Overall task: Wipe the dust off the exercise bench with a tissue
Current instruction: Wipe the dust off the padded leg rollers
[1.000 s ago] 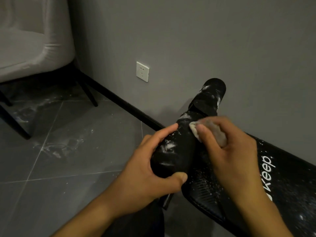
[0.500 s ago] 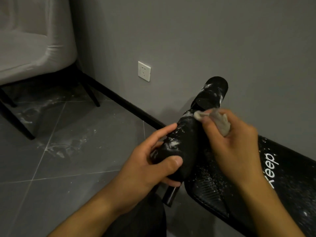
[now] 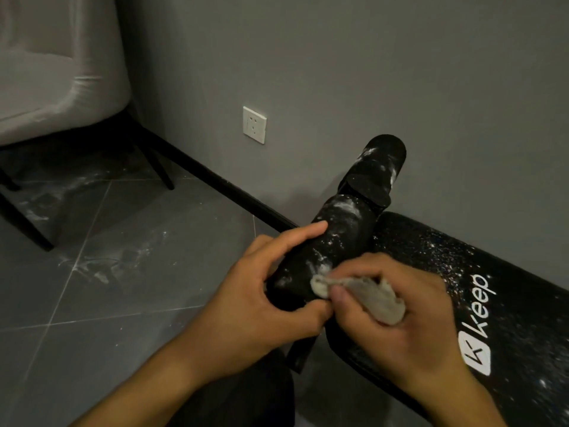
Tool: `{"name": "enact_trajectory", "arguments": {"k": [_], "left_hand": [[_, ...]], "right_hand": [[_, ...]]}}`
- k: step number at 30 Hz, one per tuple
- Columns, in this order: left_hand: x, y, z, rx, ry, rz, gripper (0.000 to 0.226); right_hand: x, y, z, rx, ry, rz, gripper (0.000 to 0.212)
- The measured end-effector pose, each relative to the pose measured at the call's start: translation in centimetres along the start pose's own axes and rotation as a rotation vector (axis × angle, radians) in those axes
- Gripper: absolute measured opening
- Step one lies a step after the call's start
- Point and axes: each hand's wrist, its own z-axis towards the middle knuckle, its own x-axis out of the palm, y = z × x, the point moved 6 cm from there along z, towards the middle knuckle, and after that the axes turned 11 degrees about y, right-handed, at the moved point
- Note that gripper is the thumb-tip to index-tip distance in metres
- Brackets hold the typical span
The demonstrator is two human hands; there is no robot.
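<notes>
Head view: left hand [image 3: 261,303] curled round the near end of the bench's foam roller [image 3: 335,238], steadying it. Right hand [image 3: 412,331] pinches the crumpled tissue [image 3: 378,300] against that end, by the bench pad [image 3: 446,260] front edge. Risk: tissue looks loaded (greyish), so it may smear powder, shed onto the floor [image 3: 123,303], or tear

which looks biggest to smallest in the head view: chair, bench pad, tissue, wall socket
1. bench pad and chair: alike, both cut off by the frame, so not ranked
2. tissue, though partly hidden in the right hand and nearer the camera
3. wall socket
</notes>
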Motion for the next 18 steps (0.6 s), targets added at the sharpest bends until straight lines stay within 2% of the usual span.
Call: {"name": "enact_trajectory", "arguments": {"k": [2,4,8,10,14,16,18], "left_hand": [[0.1,0.1,0.0,-0.005,0.002,0.005,0.075],[0.1,0.2,-0.1,-0.006,-0.002,0.008,0.075],[0.0,0.2,-0.1,0.004,-0.009,0.004,0.076],[0.0,0.3,0.0,0.002,-0.007,0.006,0.076],[0.1,0.3,0.0,-0.003,-0.003,0.016,0.075],[0.0,0.3,0.0,-0.004,0.000,0.017,0.076],[0.0,0.4,0.0,0.006,-0.004,0.024,0.076]], "right_hand": [[-1.1,-1.1,0.4,0.090,-0.113,-0.060,0.006],[-1.7,-1.9,0.3,0.168,-0.152,-0.016,0.007],[-0.4,-0.1,0.0,0.019,-0.007,0.037,0.010],[-0.4,-0.2,0.0,0.008,0.008,0.051,0.009],[-1.6,-1.9,0.3,0.197,-0.142,0.024,0.008],[-1.3,-1.6,0.3,0.182,-0.101,0.076,0.008],[-0.5,-0.6,0.2,0.110,0.032,0.124,0.008]]}}
